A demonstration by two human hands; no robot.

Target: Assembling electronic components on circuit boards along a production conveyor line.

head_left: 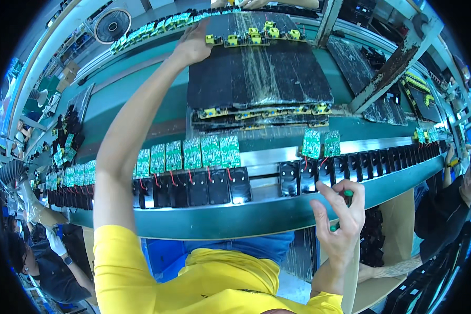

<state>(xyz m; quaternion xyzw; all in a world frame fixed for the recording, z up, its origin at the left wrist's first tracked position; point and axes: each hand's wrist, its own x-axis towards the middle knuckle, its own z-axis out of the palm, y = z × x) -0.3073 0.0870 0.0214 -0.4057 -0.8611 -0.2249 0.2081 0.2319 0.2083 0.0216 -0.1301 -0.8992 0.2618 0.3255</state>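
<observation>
1. Possibly first to go: stack of black trays [259,73] on the green belt [141,89], liable to shift under the outstretched arm.
2. Row of green circuit boards [193,153] beside the forearm, easily swept askew.
3. Left hand [193,44] at a small yellow board [210,39] on the top tray; pinched or merely touched, impossible to tell.
4. Right hand [340,217] clenched on a green-handled tool [346,193], close enough to nick the black housings [298,178].

No labels, signs or screens are showing. The only packaging is clear plastic film wrapping the stack of black trays [259,78] lying far of centre on the tabletop [141,99], and a brown cardboard box [395,230] standing near right below its edge.
</observation>
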